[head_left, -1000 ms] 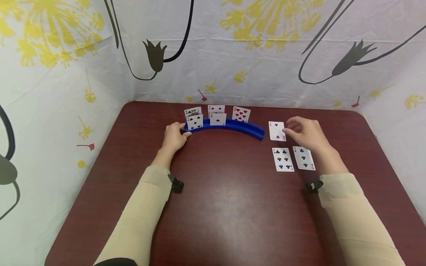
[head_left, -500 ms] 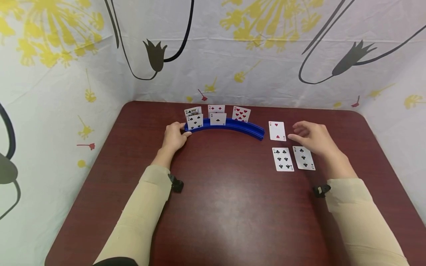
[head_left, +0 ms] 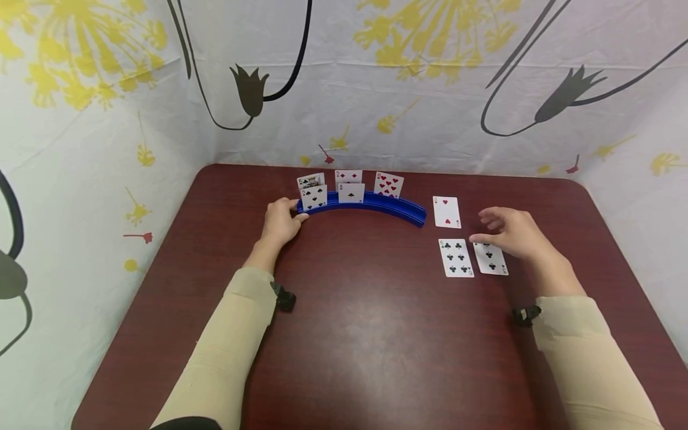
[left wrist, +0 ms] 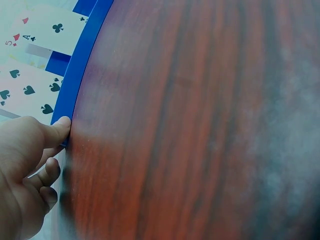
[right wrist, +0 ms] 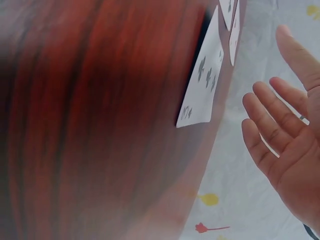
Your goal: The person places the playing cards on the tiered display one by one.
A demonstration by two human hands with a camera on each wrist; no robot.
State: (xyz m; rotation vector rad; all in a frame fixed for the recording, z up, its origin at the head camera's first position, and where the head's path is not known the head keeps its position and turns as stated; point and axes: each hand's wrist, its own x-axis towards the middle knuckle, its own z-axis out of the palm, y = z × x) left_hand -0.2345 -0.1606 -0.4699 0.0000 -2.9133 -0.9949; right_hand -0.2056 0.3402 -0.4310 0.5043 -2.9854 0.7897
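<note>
My left hand (head_left: pixel 280 221) grips the left end of a curved blue playing-card holder (head_left: pixel 395 206); in the left wrist view its thumb (left wrist: pixel 62 127) presses the holder's front edge. Cards stand upright in the holder: a king (head_left: pixel 310 179) behind a spades card (head_left: pixel 314 197), the five of diamonds (head_left: pixel 349 176) behind the ace of clubs (head_left: pixel 352 193), and a hearts card (head_left: pixel 389 184). My right hand (head_left: pixel 513 232), fingers loose and holding nothing, hovers over the top of the three of clubs (head_left: pixel 491 263), hiding its upper edge.
Face up on the dark red wooden table (head_left: pixel 371 334) lie the two of hearts (head_left: pixel 447 212), right of the holder, and the six of clubs (head_left: pixel 456 258), left of the three. A white patterned cloth (head_left: pixel 430 131) hangs behind and at both sides.
My right hand has drawn back from beside the two of hearts, moving right and nearer, until it overlaps the three of clubs. The left hand and the card holder have stayed still.
</note>
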